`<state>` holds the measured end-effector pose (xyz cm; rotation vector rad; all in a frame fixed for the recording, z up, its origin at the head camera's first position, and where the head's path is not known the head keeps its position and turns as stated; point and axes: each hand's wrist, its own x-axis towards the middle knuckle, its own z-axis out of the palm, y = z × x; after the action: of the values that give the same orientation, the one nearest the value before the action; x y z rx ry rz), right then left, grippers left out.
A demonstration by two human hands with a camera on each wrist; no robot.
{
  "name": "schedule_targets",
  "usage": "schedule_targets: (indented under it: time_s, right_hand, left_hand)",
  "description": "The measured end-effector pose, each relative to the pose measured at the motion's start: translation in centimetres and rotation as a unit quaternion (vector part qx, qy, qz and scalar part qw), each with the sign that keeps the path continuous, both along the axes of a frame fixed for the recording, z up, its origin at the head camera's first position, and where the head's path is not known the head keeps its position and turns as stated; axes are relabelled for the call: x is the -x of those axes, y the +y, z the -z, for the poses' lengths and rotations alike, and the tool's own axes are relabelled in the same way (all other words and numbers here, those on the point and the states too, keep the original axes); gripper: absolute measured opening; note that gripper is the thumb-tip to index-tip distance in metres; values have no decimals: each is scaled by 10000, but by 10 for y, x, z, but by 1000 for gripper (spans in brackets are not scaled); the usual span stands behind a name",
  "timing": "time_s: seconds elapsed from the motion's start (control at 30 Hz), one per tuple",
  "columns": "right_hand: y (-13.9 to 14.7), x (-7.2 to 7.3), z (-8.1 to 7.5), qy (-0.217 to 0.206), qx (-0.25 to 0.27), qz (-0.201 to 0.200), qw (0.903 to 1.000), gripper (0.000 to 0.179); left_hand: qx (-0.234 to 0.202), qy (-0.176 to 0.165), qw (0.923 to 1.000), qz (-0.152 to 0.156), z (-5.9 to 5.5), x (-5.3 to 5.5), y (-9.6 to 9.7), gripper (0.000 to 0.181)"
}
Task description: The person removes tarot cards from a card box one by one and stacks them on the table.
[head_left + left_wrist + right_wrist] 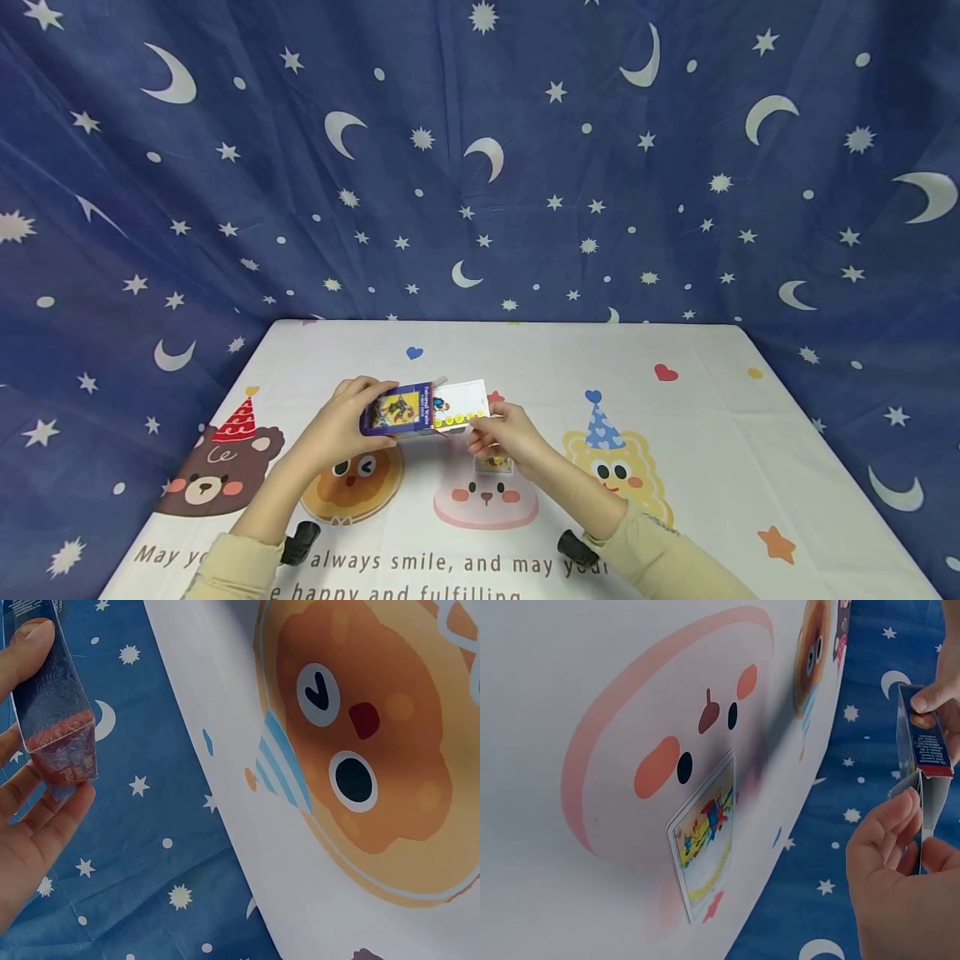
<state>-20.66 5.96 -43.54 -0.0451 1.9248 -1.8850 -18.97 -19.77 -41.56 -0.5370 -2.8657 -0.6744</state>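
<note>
My left hand (341, 427) grips a dark blue tarot card box (396, 410) with a yellow picture, held above the table. In the left wrist view the thumb lies on one face of the box (52, 690) and its red end shows clear wrap. A white card with yellow discs (461, 398) sticks out of the box's right end. My right hand (517, 435) pinches this card by its outer corner; in the right wrist view it appears edge-on between thumb and fingers. Below the right hand, a picture card (705, 836) lies on the table.
The white tablecloth (690, 433) carries printed cartoon faces, hearts and lettering. A dark blue curtain with moons and stars (525, 183) hangs behind the table and at both sides. Black bands (302, 543) are at both wrists.
</note>
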Motion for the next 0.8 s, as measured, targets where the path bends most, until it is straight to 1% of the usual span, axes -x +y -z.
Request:
schedule_targets:
  time_s: [0.13, 0.37, 0.6, 0.73, 0.8]
  right_hand:
    - [4, 2, 2, -112, 306, 247, 9992, 13]
    - [6, 1, 1, -425, 932, 620, 9928, 26]
    - [0, -1, -2, -753, 1442, 722, 9840, 35]
    - [-1, 0, -4, -806, 1476, 1031, 9803, 27]
    - [0, 1, -4, -753, 1432, 1216, 9793, 19]
  left_hand:
    - [27, 27, 10000, -11, 2, 1, -3, 76]
    - [14, 23, 10000, -47, 2, 1, -4, 77]
    - [-66, -31, 9999, -98, 1, 1, -1, 78]
    - [-80, -6, 9999, -93, 1, 1, -2, 77]
    - [-76, 1, 9999, -95, 0, 1, -4, 77]
